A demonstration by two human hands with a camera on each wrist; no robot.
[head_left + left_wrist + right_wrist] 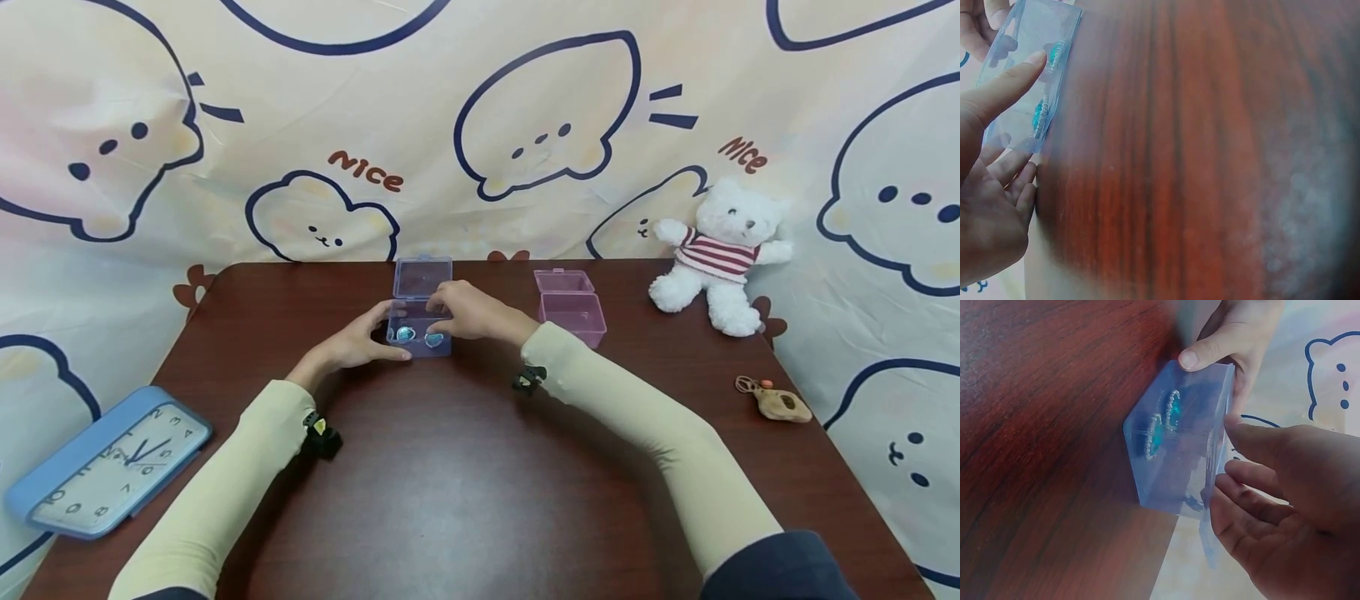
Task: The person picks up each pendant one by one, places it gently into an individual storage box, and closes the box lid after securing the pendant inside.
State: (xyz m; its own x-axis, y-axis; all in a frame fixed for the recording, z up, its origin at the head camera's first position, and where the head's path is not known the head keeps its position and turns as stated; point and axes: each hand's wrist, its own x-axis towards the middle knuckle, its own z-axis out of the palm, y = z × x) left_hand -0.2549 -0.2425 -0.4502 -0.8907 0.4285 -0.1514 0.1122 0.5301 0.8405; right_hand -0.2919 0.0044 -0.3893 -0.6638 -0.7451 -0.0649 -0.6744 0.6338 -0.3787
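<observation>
A clear bluish-purple plastic box stands on the table with its hinged lid raised at the back. Inside, near the front wall, sit two teal ornaments with silvery beaded rims, a left one and a right one. My left hand grips the box's left end, thumb along the front and fingers at the side. Over the box's right part is my right hand, fingers loosely bent at the rim; in the right wrist view this hand shows nothing held between thumb and fingers.
A pink box with its lid up stands right of my right wrist. A white teddy bear sits at the back right. A tan wooden-looking trinket lies near the right edge, and a blue clock at the left.
</observation>
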